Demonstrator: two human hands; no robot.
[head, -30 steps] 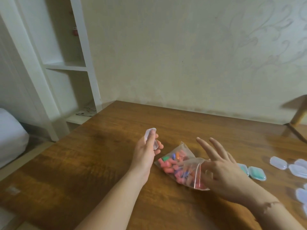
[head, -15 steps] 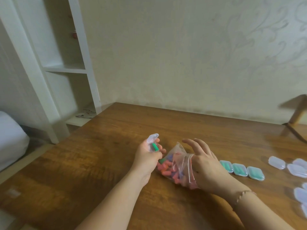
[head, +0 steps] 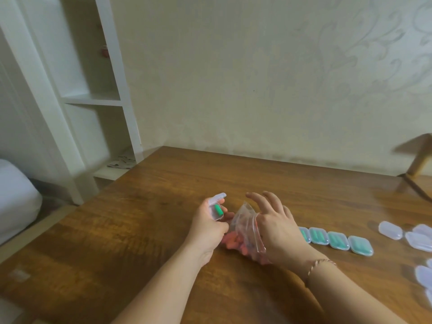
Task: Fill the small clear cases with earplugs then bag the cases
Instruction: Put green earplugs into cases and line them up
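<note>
Holding open case (head: 216,208), one green earplug (head: 217,209): left hand (head: 208,226); right hand (head: 277,226) pinching bag (head: 243,230); four filled cases (head: 337,240)

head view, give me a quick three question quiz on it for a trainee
1. True or false: the case gripped in the left hand stands open with a green earplug inside.
2. What is the right hand reaching into?
A. a cardboard box
B. the clear bag of earplugs
C. a drawer
3. Fill in: the row of filled cases beside the right hand holds earplugs coloured ____.

Key
1. True
2. B
3. Green
</note>
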